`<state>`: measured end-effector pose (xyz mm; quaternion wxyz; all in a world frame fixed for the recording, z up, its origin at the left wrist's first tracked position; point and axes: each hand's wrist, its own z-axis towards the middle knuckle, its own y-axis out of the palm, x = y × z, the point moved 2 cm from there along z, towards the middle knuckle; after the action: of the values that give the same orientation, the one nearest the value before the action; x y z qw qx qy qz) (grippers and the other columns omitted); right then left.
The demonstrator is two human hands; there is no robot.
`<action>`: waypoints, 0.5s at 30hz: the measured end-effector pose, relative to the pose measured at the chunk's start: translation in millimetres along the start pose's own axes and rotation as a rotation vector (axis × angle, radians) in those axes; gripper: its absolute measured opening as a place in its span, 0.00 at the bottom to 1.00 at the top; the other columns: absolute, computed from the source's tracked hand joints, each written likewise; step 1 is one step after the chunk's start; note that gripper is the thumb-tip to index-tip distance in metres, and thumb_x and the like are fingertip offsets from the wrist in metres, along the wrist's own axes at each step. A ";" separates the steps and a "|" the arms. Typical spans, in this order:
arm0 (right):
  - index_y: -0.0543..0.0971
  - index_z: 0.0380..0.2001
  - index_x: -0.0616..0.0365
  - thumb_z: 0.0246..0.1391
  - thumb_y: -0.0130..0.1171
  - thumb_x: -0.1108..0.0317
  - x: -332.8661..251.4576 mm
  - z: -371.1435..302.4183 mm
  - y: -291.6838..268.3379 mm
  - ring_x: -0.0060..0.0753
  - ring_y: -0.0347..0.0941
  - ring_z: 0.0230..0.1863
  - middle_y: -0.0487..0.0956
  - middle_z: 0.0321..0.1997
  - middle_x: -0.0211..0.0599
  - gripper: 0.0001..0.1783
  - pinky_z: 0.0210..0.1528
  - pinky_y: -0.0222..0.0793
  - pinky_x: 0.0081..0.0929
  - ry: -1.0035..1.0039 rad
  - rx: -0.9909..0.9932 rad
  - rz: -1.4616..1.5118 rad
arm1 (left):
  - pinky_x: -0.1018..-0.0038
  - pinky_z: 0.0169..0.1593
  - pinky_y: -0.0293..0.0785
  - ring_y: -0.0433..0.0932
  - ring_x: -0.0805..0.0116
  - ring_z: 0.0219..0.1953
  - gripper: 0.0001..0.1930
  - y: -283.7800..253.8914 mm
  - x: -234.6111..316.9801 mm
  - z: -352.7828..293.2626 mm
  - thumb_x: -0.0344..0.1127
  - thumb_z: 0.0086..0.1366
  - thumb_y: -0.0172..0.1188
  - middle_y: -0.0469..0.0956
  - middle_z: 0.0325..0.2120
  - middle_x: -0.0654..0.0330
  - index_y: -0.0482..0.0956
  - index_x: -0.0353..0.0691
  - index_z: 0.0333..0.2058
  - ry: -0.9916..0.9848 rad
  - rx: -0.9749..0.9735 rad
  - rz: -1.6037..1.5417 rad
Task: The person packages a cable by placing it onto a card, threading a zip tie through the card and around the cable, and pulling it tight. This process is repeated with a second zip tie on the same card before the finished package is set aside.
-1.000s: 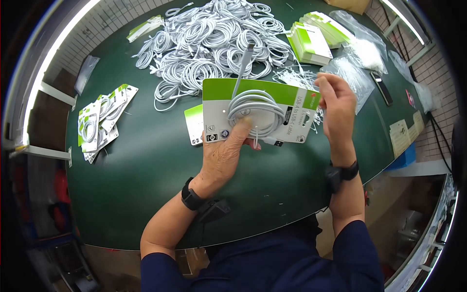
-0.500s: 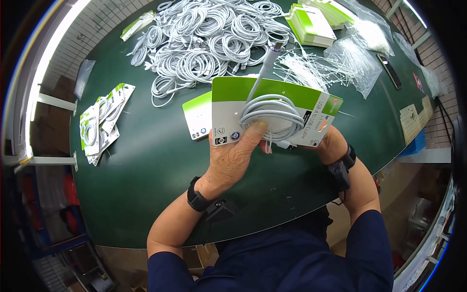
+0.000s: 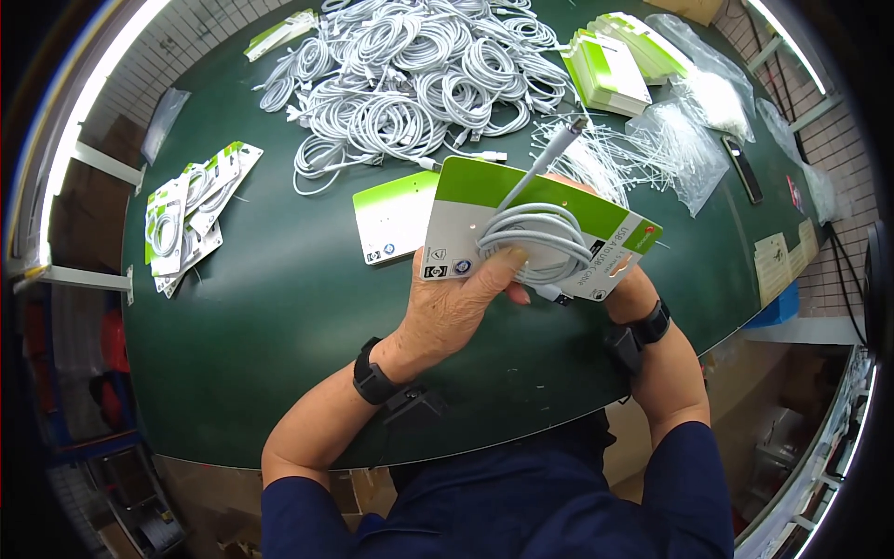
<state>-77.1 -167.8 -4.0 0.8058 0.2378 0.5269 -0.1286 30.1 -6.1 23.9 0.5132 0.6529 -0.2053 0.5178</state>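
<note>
My left hand is closed on a green-and-white cardboard backing card, its thumb pressing a coiled grey-white USB cable against the card's front. One cable end sticks up past the card's top edge; the other plug hangs by the lower edge. Behind the card's right part is my right hand, with its fingers mostly hidden, so their grip does not show. A second flat card lies on the table just left of the held one.
A big heap of coiled cables covers the far middle of the green table. Loose white cable ties, card stacks, plastic bags and a phone lie at the right. Several carded cables are piled left.
The held card has tilted further, its right end dropping, and the upright cable end leans more to the right. Both hands stay at the card. The whole view has shifted slightly.
</note>
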 end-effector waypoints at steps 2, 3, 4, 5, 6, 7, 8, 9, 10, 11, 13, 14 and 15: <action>0.75 0.39 0.59 0.55 0.70 0.61 -5.4 9.3 3.8 0.18 0.72 0.34 0.78 0.38 0.31 0.17 0.39 0.71 0.16 0.147 -0.096 -0.060 | 0.75 0.33 0.81 0.81 0.69 0.33 0.16 1.1 -0.5 1.8 0.27 0.67 0.63 0.81 0.41 0.55 0.74 0.31 0.51 -0.030 0.009 -0.026; 0.74 0.37 0.58 0.58 0.68 0.62 -7.0 12.3 4.4 0.17 0.72 0.33 0.78 0.39 0.32 0.14 0.39 0.70 0.16 0.220 -0.142 -0.092 | 0.74 0.34 0.81 0.81 0.69 0.34 0.15 1.4 -1.1 2.9 0.26 0.66 0.64 0.81 0.41 0.55 0.75 0.31 0.50 -0.067 0.019 -0.050; 0.74 0.37 0.58 0.58 0.68 0.62 -6.4 13.7 2.0 0.17 0.72 0.33 0.78 0.39 0.32 0.14 0.39 0.70 0.16 0.214 -0.143 -0.099 | 0.74 0.36 0.81 0.82 0.69 0.34 0.14 1.7 -2.0 4.0 0.26 0.65 0.64 0.81 0.41 0.55 0.76 0.31 0.49 -0.104 0.029 -0.074; 0.74 0.38 0.58 0.60 0.65 0.64 -1.3 13.6 -2.3 0.18 0.71 0.34 0.77 0.39 0.33 0.12 0.39 0.71 0.18 0.304 -0.127 -0.012 | 0.74 0.36 0.81 0.82 0.69 0.34 0.14 1.2 -2.8 4.0 0.26 0.65 0.64 0.81 0.41 0.55 0.76 0.31 0.49 -0.095 0.024 -0.076; 0.74 0.39 0.58 0.62 0.63 0.65 3.7 13.4 -6.8 0.19 0.71 0.34 0.77 0.40 0.34 0.10 0.40 0.72 0.20 0.393 -0.110 0.076 | 0.74 0.37 0.81 0.81 0.69 0.35 0.13 -1.0 -5.7 3.4 0.26 0.64 0.65 0.81 0.40 0.56 0.77 0.32 0.47 -0.114 -0.001 -0.068; 0.73 0.39 0.58 0.63 0.60 0.67 5.8 15.7 -5.8 0.20 0.71 0.34 0.76 0.40 0.35 0.08 0.41 0.72 0.22 0.483 -0.096 0.169 | 0.74 0.39 0.81 0.81 0.70 0.36 0.11 -5.6 -9.1 2.1 0.25 0.63 0.66 0.81 0.40 0.56 0.78 0.32 0.44 -0.133 -0.020 -0.057; 0.73 0.39 0.58 0.63 0.60 0.67 3.7 16.9 -4.4 0.20 0.71 0.34 0.76 0.40 0.35 0.08 0.41 0.72 0.22 0.478 -0.103 0.168 | 0.74 0.40 0.80 0.81 0.71 0.37 0.10 -9.2 -13.3 1.7 0.24 0.62 0.67 0.81 0.39 0.57 0.79 0.33 0.41 -0.153 -0.039 -0.044; 0.72 0.37 0.57 0.64 0.59 0.68 -1.0 15.9 -1.3 0.19 0.68 0.31 0.75 0.37 0.34 0.07 0.38 0.71 0.21 0.464 -0.113 0.212 | 0.74 0.40 0.80 0.81 0.71 0.37 0.10 -12.2 -18.5 2.3 0.24 0.62 0.67 0.81 0.39 0.57 0.79 0.33 0.41 -0.145 -0.039 -0.041; 0.70 0.34 0.56 0.65 0.58 0.69 -8.1 14.7 3.6 0.17 0.65 0.28 0.73 0.35 0.34 0.07 0.36 0.69 0.20 0.451 -0.119 0.253 | 0.74 0.41 0.80 0.81 0.71 0.37 0.08 -14.7 -24.1 3.5 0.24 0.61 0.67 0.81 0.39 0.58 0.79 0.34 0.39 -0.099 -0.078 -0.015; 0.68 0.31 0.55 0.66 0.56 0.70 -13.4 14.6 6.9 0.16 0.63 0.26 0.72 0.33 0.33 0.09 0.33 0.68 0.18 0.438 -0.126 0.295 | 0.74 0.42 0.80 0.81 0.72 0.37 0.07 -17.1 -29.2 5.0 0.24 0.60 0.68 0.81 0.38 0.58 0.79 0.35 0.36 -0.054 -0.116 0.012; 0.68 0.31 0.56 0.65 0.56 0.70 -18.4 15.0 7.8 0.17 0.62 0.25 0.72 0.33 0.34 0.09 0.32 0.67 0.18 0.423 -0.133 0.290 | 0.75 0.43 0.79 0.81 0.73 0.38 0.06 -20.7 -33.3 8.3 0.24 0.59 0.69 0.81 0.37 0.59 0.79 0.36 0.33 -0.009 -0.156 0.042; 0.69 0.32 0.57 0.65 0.56 0.70 -20.2 15.3 8.3 0.17 0.61 0.24 0.71 0.32 0.34 0.08 0.32 0.66 0.18 0.414 -0.141 0.286 | 0.75 0.43 0.79 0.81 0.73 0.38 0.07 -24.5 -32.3 10.4 0.24 0.58 0.69 0.80 0.36 0.59 0.78 0.36 0.31 0.054 -0.132 0.130; 0.69 0.32 0.57 0.65 0.56 0.71 -23.4 14.5 8.7 0.17 0.60 0.24 0.71 0.32 0.34 0.08 0.31 0.66 0.18 0.407 -0.147 0.280 | 0.76 0.43 0.79 0.81 0.73 0.38 0.08 -26.6 -31.1 12.1 0.23 0.58 0.69 0.80 0.36 0.59 0.77 0.37 0.30 0.116 -0.107 0.214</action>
<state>-71.4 -168.9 24.3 0.7082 0.2703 0.6481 0.0732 45.2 -14.6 -15.1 0.5001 0.5679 -0.2709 0.5949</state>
